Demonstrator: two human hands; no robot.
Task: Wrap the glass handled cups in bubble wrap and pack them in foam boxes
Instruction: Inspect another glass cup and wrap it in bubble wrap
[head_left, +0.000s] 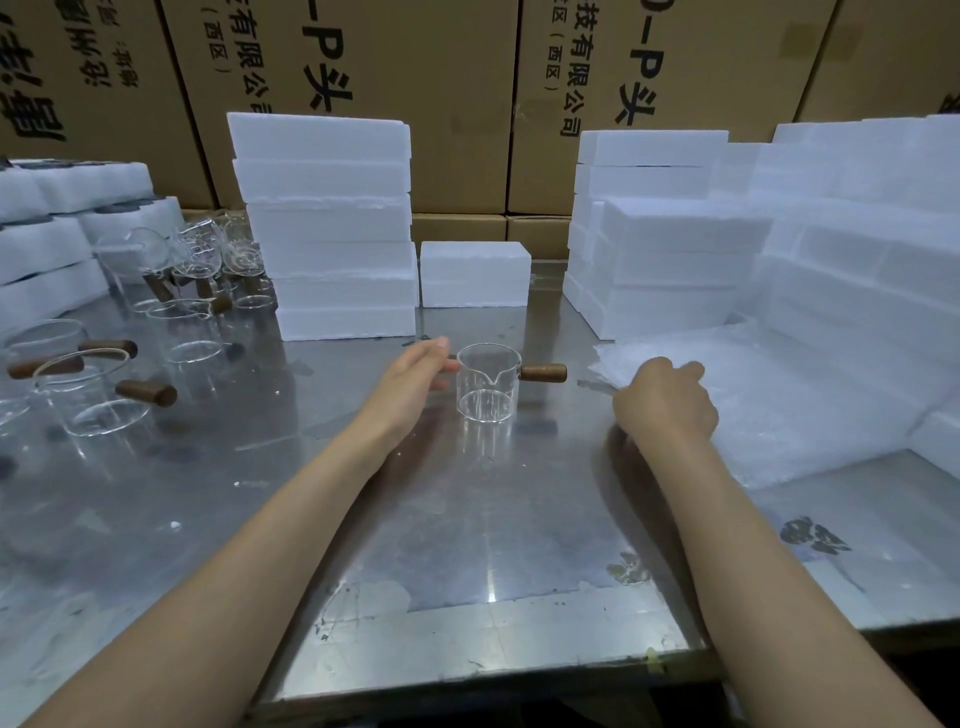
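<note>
steel table (467, 545), left hand (410, 384) open beside glass cup (487, 384)

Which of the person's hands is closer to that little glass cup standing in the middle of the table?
The left hand: open, right beside the glass cup on its left. The right hand is farther off, past the cup's wooden handle, gripping the bubble wrap.

A scuffed steel table (467, 545) stands before a wall of printed cardboard cartons (457, 104).

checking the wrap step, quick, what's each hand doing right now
Left hand: open, fingers straight beside the glass cup, holding nothing.
Right hand: fingers curled, pinching the bubble wrap.
</note>
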